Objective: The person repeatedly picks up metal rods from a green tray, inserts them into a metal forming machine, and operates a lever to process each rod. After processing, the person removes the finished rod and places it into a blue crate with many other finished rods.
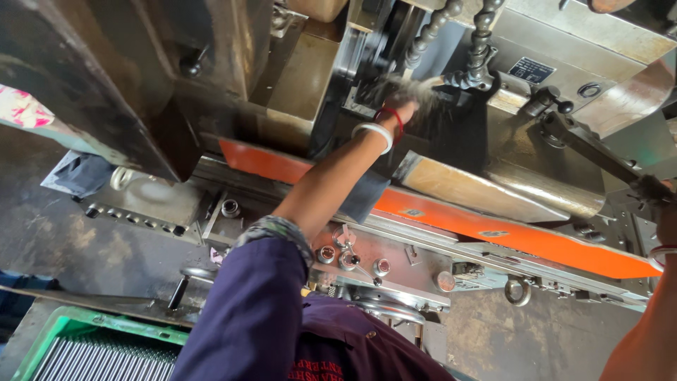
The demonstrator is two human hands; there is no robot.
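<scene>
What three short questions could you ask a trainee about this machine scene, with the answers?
1. True or false: the left hand reaches into the machine, close to the segmented hoses.
2. What lies in the green crate? A: metal rods. B: rags. C: bottles.
3. Fill in: the long strip along the front of the machine is coloured ____.
Key: 1 true; 2 A; 3 orange.
</scene>
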